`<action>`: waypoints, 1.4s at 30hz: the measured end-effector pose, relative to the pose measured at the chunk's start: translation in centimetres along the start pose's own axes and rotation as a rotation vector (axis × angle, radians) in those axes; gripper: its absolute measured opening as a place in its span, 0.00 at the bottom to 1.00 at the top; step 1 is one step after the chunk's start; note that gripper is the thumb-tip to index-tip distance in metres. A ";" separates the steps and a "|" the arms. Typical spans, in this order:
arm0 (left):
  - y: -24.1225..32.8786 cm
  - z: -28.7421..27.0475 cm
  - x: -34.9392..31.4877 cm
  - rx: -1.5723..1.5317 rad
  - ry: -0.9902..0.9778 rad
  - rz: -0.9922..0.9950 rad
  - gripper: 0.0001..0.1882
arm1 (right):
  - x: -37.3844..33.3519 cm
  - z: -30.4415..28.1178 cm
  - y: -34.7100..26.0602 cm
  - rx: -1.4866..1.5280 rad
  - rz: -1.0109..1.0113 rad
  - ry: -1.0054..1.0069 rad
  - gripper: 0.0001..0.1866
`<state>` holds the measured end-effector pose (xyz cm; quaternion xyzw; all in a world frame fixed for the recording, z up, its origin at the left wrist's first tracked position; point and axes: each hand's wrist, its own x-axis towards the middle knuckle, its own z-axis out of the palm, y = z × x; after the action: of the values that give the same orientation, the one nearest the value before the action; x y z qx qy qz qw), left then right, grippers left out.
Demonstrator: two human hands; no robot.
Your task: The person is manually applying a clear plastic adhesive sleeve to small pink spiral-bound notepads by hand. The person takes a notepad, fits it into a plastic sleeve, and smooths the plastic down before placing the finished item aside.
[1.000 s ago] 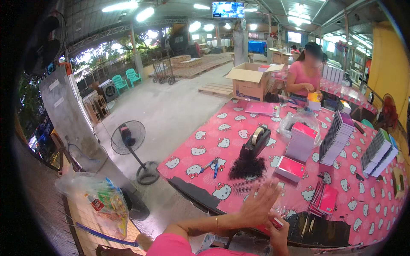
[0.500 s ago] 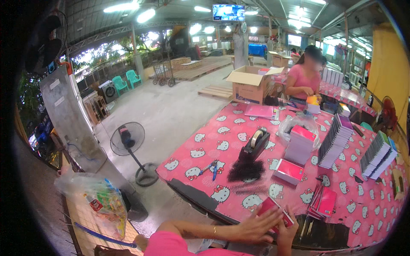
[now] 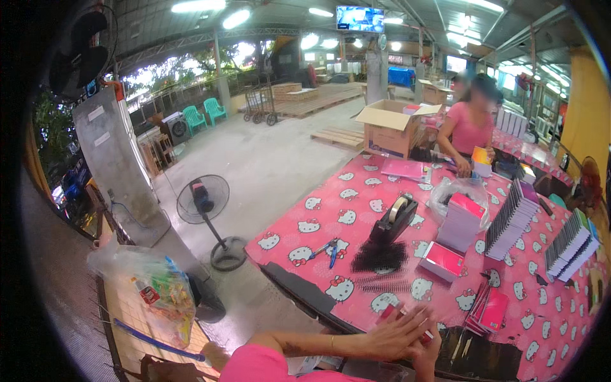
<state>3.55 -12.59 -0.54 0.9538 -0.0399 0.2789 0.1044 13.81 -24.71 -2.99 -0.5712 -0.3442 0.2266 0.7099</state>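
A small red notebook (image 3: 387,313) is between my hands over the near edge of the table, mostly covered by them. My left hand (image 3: 400,334) lies flat across it, fingers stretched out. My right hand (image 3: 428,354) is curled round its right side, partly hidden behind the left. To the right lie several thin red notebooks (image 3: 491,310). Beyond my hands, a pile of black binding coils (image 3: 380,256) and a loose coil (image 3: 384,283) lie on the table. Blue-handled pliers (image 3: 328,250) rest further left. A short stack of red-covered notebooks (image 3: 443,260) stands beyond my right hand.
A black tape dispenser (image 3: 394,216), taller notebook stacks (image 3: 513,219) and a clear plastic bag (image 3: 439,202) stand on the pink table (image 3: 289,258). A co-worker (image 3: 470,124) works behind an open carton (image 3: 388,137). A stand fan (image 3: 203,197) and a filled plastic bag (image 3: 153,290) are left.
The view has swung a little left. My left hand has slid over the notebook and covers more of it. The co-worker's one hand has dropped toward the table.
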 end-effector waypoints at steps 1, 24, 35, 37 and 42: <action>0.0 -2.3 1.3 -0.013 0.037 0.013 0.45 | 0.2 0.1 0.5 -0.039 -0.068 0.004 0.39; -2.5 1.1 0.1 0.026 -0.008 -0.032 0.23 | 1.0 -3.2 6.2 -0.042 0.070 -0.045 0.33; -2.0 1.7 -0.4 0.004 0.066 -0.046 0.20 | -0.1 -3.0 -1.1 -0.207 -0.053 0.088 0.05; -1.8 1.7 -0.3 -0.009 0.077 -0.059 0.20 | -0.2 -3.5 -1.9 -0.303 -0.030 0.024 0.07; -1.3 1.1 0.0 -0.031 0.074 -0.062 0.17 | -0.2 -3.0 -3.5 -0.337 -0.033 0.032 0.07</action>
<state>4.33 -11.54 -1.70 0.9418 -0.0110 0.3101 0.1292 15.68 -27.66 -0.01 -0.6799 -0.3753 0.1452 0.6131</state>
